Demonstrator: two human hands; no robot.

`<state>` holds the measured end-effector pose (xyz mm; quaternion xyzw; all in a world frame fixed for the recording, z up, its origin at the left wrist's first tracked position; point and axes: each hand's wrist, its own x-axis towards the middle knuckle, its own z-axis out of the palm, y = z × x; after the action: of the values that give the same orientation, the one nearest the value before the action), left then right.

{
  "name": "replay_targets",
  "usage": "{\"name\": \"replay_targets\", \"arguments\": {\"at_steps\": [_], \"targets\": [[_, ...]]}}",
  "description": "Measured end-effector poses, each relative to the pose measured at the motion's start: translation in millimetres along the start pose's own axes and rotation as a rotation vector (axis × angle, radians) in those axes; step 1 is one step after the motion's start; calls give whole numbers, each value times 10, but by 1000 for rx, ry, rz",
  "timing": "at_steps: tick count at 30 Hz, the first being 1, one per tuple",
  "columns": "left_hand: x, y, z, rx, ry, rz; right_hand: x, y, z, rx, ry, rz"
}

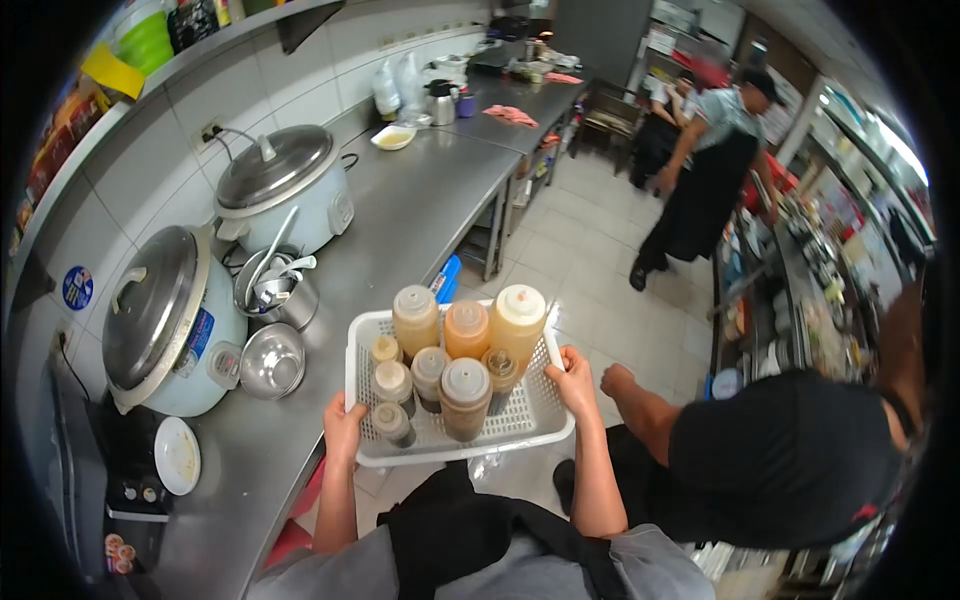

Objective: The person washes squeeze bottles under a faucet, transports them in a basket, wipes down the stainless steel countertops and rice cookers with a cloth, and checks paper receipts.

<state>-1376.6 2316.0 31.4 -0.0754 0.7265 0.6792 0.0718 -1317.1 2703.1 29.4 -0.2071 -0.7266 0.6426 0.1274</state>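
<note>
Grip is two-handed. The left hand (343,428) is closed on the left end of a white basket (500,443), thumb at the rim. The right hand (573,382) is closed on the right end in the same manner. The basket is held in front of the torso, beside the edge of a steel counter (400,210); contact with the counter cannot be confirmed.

Inside the basket, capped bottles of several sizes stand in a close group. An orange bottle (467,330) is in the far row, between a pale yellow bottle (415,320) and a taller yellow bottle (519,325). A brown bottle (466,400) is on the near side. Bare mesh shows at the right.

On the counter, to the left, are two lidded cookers, one near (180,320) and one farther (285,190). A metal pot (295,303) holding utensils and a metal bowl (272,362) sit beside them. A white plate (177,455) lies nearer. A shallow dish (394,137) of yellow contents is farther along.

To the right, a co-worker in black (780,455) extends a fist near the right hand. A person in a dark apron (712,190) stands farther off.
</note>
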Motion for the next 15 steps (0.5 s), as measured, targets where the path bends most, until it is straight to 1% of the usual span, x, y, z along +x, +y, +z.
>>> {"name": "replay_targets", "arguments": {"at_steps": [1,4,5,8,9,12,14,15], "targets": [[205,30,118,-16,-5,35,275,-21,13,-10,-24,2],[802,191,458,-60,24,-10,1031,-151,101,101,-42,17],[1044,116,559,-100,28,62,1300,-138,93,56,-39,3],[1646,174,894,-117,64,28,2018,-332,89,-91,-59,-6],[1827,195,981,-102,76,35,2283,-294,108,-23,-72,0],[2322,312,1276,-67,113,44,3031,-227,146,-7,-90,-15],[2584,418,1486,-76,157,37,3505,-249,170,-53,-135,-28],[2749,396,1591,-131,181,45,3713,-275,192,-78,-160,-28]]}}
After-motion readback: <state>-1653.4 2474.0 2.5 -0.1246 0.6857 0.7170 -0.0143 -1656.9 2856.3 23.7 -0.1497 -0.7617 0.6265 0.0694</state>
